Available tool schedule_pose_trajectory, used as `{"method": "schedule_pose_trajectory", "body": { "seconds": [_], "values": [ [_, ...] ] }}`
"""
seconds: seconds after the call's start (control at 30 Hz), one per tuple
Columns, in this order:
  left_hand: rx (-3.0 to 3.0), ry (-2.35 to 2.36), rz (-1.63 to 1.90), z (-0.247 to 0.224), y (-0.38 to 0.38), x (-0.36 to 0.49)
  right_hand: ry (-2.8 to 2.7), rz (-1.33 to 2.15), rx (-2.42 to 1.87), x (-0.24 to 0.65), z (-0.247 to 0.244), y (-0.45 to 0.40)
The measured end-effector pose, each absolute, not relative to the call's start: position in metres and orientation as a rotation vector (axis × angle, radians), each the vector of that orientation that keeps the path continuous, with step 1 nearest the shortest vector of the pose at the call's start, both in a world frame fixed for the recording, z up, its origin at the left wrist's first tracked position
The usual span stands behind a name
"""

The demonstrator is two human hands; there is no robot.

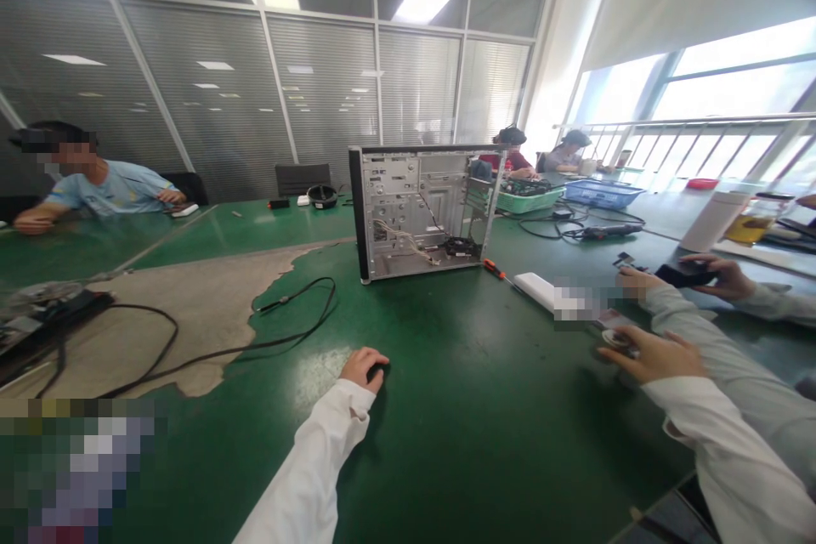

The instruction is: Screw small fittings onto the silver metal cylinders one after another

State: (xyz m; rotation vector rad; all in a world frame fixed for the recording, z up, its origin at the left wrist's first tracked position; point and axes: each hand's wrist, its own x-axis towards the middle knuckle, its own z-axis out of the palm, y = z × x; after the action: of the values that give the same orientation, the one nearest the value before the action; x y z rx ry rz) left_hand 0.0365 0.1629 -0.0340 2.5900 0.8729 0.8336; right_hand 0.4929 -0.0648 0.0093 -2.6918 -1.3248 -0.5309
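My left hand [363,367] rests on the green table with its fingers curled. A dark patch shows between thumb and fingers, and I cannot make out whether it is a thing or shadow. At the right, my right hand [666,355] has its fingers closed on a small round metallic piece [620,342] with a pale rim. Beyond both hands stands an open computer case [424,217], upright, its side panel off. Loose cables and a black fan [462,246] are inside it. An orange-handled screwdriver [494,269] lies by the case's right corner, near a long white box [536,291].
A co-worker's hands [641,282] hold small dark items close to my right arm. Black cable [239,347] runs over the worn patch at left. A green basket [529,201], a blue basket [603,194], a white bottle [714,221] and a corded tool [609,232] stand further back.
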Motion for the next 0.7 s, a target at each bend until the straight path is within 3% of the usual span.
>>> {"method": "schedule_pose_trajectory", "body": {
  "seconds": [0.27, 0.5, 0.7],
  "values": [
    [2.576, 0.893, 0.820, -0.035, 0.163, 0.037, -1.604, -0.684, -2.237, 0.421, 0.025, -0.025],
    [2.538, 0.875, 0.817, -0.035, 0.162, 0.036, -2.023, -0.263, -1.583, 0.283, 0.037, 0.042],
    [2.382, 0.962, 0.878, -0.037, 0.161, 0.035, -2.071, -0.041, -1.395, 0.208, 0.020, 0.092]
  ]
}}
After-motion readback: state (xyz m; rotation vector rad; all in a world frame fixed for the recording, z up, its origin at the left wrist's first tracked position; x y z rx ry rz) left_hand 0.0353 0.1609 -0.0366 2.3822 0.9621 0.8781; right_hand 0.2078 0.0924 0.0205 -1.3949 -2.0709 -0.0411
